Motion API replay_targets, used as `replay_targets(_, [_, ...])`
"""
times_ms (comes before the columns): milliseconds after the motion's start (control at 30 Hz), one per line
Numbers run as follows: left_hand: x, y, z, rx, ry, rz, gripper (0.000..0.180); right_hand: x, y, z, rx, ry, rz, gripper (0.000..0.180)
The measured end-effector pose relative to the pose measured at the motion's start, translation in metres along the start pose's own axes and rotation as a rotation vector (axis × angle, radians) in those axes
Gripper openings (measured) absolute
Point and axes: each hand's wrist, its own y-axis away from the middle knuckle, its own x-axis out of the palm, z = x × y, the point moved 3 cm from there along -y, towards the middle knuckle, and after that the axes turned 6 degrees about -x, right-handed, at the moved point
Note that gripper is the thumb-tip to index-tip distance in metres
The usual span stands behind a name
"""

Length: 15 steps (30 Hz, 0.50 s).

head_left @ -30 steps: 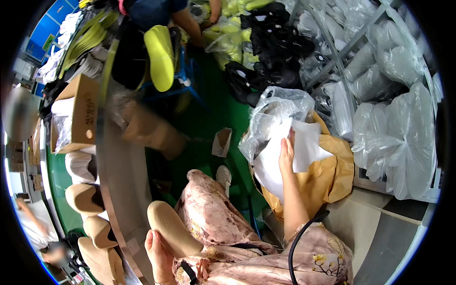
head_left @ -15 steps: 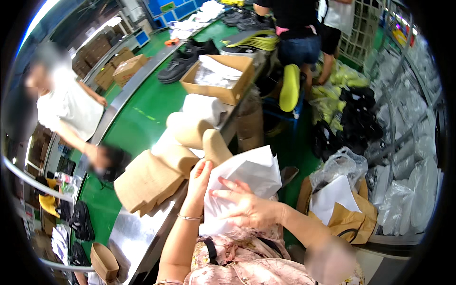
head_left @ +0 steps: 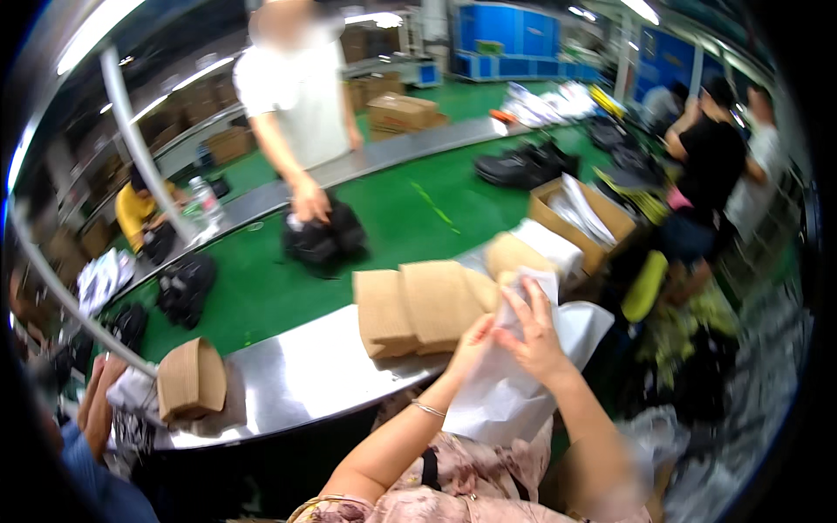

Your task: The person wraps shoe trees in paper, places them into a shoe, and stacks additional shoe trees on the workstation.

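Note:
A sheet of thin white paper (head_left: 501, 401) hangs in front of me, over the near edge of the work table. My left hand (head_left: 471, 349) is closed on the paper's left edge, fingertips pinched beside the brown cardboard pieces. My right hand (head_left: 536, 340) has its fingers raised along the upper part of the sheet, thumb toward my left hand, and the paper appears caught between them. Folded brown cardboard pieces (head_left: 436, 301) lie in an overlapping row just beyond my hands. Whether a cardboard piece is inside the paper is hidden.
A separate cardboard piece (head_left: 192, 379) stands on the metal table edge (head_left: 288, 383) at left. Across the green belt (head_left: 410, 209), a person's hand touches black shoes (head_left: 323, 235). An open carton (head_left: 580, 218) holds white paper at right. More black shoes (head_left: 527, 163) lie farther back.
My view has swung left and up, so the belt and the other person appear more central. My hands have drawn closer together, and the right hand's fingers have moved up the paper.

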Motion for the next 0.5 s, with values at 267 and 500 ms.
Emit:
replay_targets(267, [-0.031,0.017,-0.128,-0.151,0.62,0.094,0.038,0.051,-0.116,0.069,-0.277,-0.029,0.318,0.068])
replay_targets(500, [-0.063,0.035,-0.156,-0.001,0.523,0.045,0.043,0.075,-0.153,0.084,-0.234,-0.436,0.214,0.05])
